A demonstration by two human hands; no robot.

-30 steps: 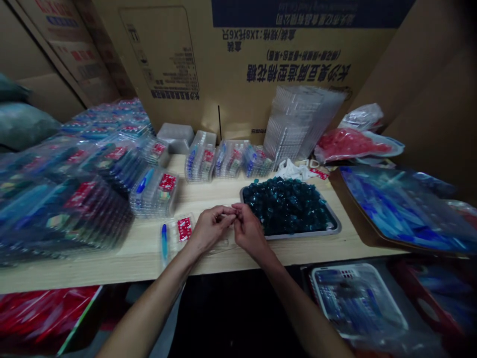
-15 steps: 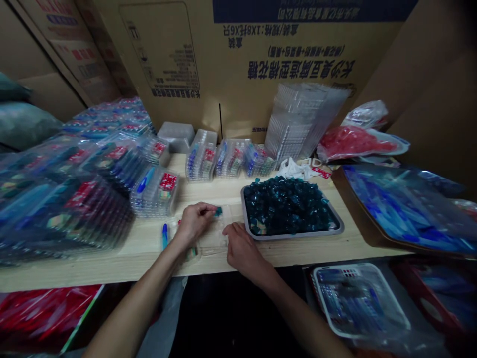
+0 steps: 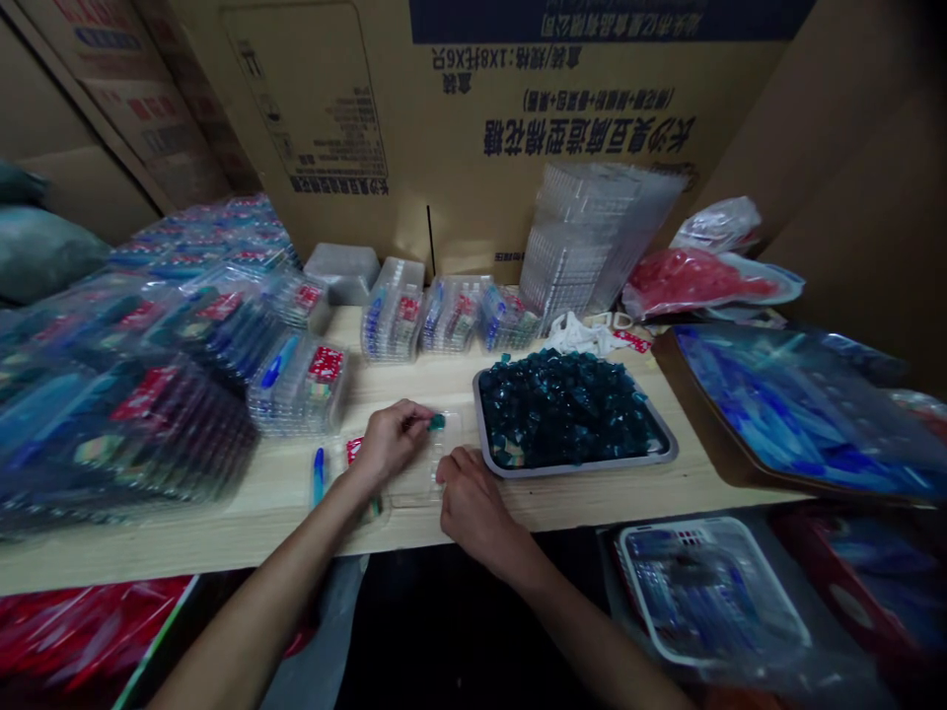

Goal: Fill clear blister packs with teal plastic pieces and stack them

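So the left hand (image 3: 396,441) has thumb and fingertips pinched together, basically no gap, with 1 small teal piece (image 3: 437,421) poking out at the tips. It's just ahead of those fingers, at the far part of a shallow clear tray (image 3: 414,485); can't tell if it's touching the bottom or a hair above. The right hand (image 3: 473,498) has its fingers curled in at that tray's right edge, to the right of the left fingers and nearer the body. Tbh I can't tell if they're gripping the edge or just resting there, since we only see the back of the hand. If it were me, I'd use the right fingers purely as a brace, light pressure only, cos plastic that thin probably skids or flexes on the table (image 3: 562,508). With the left I'd hold the piece by its edges, get it square, then press it flat with 1 fingertip before lifting away. Watch the left wrist too: a blue piece (image 3: 318,476) and a red dotted piece (image 3: 354,450) lie left of those fingers, near enough to get bumped. The heap of teal pieces (image 3: 569,414) sits right of both sets of fingers in a grey-rimmed tray (image 3: 577,469).
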